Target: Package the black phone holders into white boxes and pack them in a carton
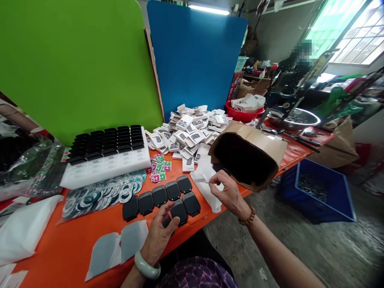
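My left hand is at the front edge of the orange table, thumb and fingers apart, over the nearest of several flat black square cases. One case lies partly hidden beneath its fingers. My right hand is raised above a stack of thin white bags. Its thumb and index finger close in a ring, the tips pinching the edge of a crumpled white bag. Two black cases in frosted sleeves lie left of my left hand.
Small white boxes are heaped at the back, beside an open cardboard box. Black cases stand in rows on white foam. Round stickers and colored cards lie nearby. A blue crate is on the floor; another person is at back right.
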Demonstrator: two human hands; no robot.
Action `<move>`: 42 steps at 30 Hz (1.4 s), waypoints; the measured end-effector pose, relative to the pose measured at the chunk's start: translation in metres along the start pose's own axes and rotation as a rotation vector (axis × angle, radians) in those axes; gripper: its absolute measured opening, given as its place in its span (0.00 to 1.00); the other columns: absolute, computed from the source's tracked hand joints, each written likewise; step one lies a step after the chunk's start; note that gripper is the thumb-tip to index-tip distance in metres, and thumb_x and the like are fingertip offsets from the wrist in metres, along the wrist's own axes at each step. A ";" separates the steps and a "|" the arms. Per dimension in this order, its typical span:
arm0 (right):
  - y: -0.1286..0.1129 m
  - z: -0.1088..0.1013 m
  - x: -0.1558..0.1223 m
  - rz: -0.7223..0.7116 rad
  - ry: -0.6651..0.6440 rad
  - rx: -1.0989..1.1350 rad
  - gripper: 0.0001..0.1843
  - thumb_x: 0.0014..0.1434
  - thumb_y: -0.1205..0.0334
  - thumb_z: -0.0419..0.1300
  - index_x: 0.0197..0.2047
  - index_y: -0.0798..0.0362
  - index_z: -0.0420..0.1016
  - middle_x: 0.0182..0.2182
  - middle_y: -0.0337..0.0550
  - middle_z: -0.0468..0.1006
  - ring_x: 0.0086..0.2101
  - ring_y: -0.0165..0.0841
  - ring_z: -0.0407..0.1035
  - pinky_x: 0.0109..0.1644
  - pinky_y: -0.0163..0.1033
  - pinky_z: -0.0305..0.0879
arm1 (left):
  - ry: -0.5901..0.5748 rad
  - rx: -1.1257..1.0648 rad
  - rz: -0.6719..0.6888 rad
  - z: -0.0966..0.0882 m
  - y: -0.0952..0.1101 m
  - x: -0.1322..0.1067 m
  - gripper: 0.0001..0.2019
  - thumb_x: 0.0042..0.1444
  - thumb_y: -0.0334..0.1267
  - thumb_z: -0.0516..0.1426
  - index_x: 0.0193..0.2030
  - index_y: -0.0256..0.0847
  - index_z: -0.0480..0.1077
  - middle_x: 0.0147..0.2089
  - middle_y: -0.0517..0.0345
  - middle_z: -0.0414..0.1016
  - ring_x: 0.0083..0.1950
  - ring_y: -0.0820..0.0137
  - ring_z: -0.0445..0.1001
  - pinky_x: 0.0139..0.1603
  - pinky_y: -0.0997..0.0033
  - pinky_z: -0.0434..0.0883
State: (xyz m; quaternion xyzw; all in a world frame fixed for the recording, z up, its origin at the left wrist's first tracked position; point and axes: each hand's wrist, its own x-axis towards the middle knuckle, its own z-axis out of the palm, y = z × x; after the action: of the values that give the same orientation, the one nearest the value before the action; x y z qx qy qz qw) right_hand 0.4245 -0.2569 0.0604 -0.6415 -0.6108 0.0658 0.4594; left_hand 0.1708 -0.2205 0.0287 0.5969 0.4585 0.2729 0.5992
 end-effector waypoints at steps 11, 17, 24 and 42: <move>-0.075 0.066 -0.034 -0.200 -0.267 0.218 0.08 0.55 0.75 0.55 0.33 0.52 0.69 0.31 0.40 0.68 0.34 0.33 0.64 0.40 0.39 0.61 | 0.004 -0.405 0.033 -0.017 0.029 0.004 0.20 0.49 0.49 0.64 0.43 0.37 0.73 0.35 0.58 0.77 0.34 0.71 0.72 0.36 0.74 0.68; -0.078 0.081 -0.029 0.051 -0.381 0.531 0.08 0.57 0.63 0.60 0.41 0.49 0.69 0.41 0.43 0.69 0.43 0.35 0.65 0.49 0.42 0.62 | 0.121 -0.406 -0.032 -0.033 0.022 0.001 0.15 0.43 0.44 0.67 0.34 0.36 0.76 0.30 0.59 0.77 0.30 0.72 0.70 0.33 0.74 0.67; -0.072 0.110 -0.005 0.942 -0.494 1.297 0.26 0.54 0.39 0.59 0.43 0.54 0.69 0.39 0.45 0.73 0.34 0.32 0.69 0.36 0.38 0.67 | 0.036 -0.350 -0.061 -0.038 0.018 -0.006 0.15 0.42 0.45 0.67 0.31 0.36 0.77 0.27 0.59 0.77 0.29 0.72 0.69 0.34 0.74 0.66; -0.058 0.061 0.011 0.573 -0.275 1.105 0.13 0.51 0.60 0.64 0.41 0.49 0.72 0.36 0.38 0.73 0.17 0.18 0.44 0.17 0.29 0.37 | 0.134 -0.424 -0.099 -0.048 0.012 -0.021 0.15 0.40 0.48 0.67 0.24 0.37 0.73 0.24 0.62 0.72 0.27 0.75 0.64 0.30 0.77 0.64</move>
State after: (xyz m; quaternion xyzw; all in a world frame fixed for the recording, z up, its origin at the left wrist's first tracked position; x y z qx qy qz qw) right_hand 0.3456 -0.2266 0.0701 -0.4336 -0.3444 0.5731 0.6041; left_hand 0.1220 -0.2145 0.0511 0.4152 0.4585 0.3726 0.6918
